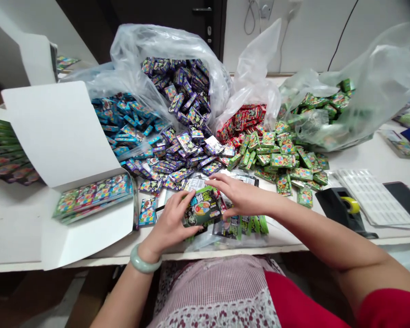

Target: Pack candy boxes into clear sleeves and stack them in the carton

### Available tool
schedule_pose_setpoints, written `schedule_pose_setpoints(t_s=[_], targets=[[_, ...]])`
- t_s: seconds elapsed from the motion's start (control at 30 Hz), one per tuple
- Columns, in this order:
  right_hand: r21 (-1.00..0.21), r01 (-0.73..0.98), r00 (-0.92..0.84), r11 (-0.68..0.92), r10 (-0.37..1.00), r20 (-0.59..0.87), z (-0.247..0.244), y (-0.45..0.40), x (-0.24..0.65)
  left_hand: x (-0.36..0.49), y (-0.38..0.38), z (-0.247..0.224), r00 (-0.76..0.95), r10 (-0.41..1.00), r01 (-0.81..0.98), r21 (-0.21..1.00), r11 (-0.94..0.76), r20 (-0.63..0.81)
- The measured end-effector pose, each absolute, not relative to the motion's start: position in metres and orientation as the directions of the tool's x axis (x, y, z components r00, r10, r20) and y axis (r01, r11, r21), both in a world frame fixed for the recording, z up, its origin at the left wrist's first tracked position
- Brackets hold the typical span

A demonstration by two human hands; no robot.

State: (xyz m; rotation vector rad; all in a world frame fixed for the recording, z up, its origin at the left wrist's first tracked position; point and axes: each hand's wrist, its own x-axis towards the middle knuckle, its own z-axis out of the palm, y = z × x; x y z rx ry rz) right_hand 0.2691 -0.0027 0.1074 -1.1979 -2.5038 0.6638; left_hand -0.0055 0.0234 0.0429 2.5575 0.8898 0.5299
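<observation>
My left hand [172,221], with a pale green bangle at its wrist, grips the left side of a black and green printed packet [202,207]. Its thumb lies along the packet's lower edge. At the packet's right side is my right hand [241,196], fingers curved and apart; whether it touches the packet is unclear. Under and right of the packet lie more black and green packets [244,225] on clear plastic. A small blue box [147,211] lies left of my left hand. Behind my hands are heaps of small purple boxes [181,152] and green boxes [283,159].
An open white carton [63,132] holding flat colourful packs stands at the left. Clear bags [133,41] spill blue, purple, red and green boxes along the back. At the right are a black tape dispenser [338,209], white sticker sheets [371,196] and a dark phone-like slab [405,200].
</observation>
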Motion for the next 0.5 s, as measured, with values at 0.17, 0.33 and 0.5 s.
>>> schedule_pose_setpoints(t_s=[0.17,0.33,0.5], targets=[[-0.675,0.621,-0.424,0.398,0.895,0.138,0.096,-0.013,0.256,-0.007,0.022,0.043,0.656,0.719,0.567,0.478,-0.671,0.23],[-0.853,0.466,-0.334,0.237,0.939,0.079,0.085,0.017,0.256,-0.007,0.025,0.044,0.65,0.722,0.557,0.499,-0.664,0.235],[-0.673,0.74,0.106,0.008,0.986,0.128,0.065,0.117,0.291,-0.02,0.032,0.044,0.586,0.764,0.622,0.455,-0.638,0.27]])
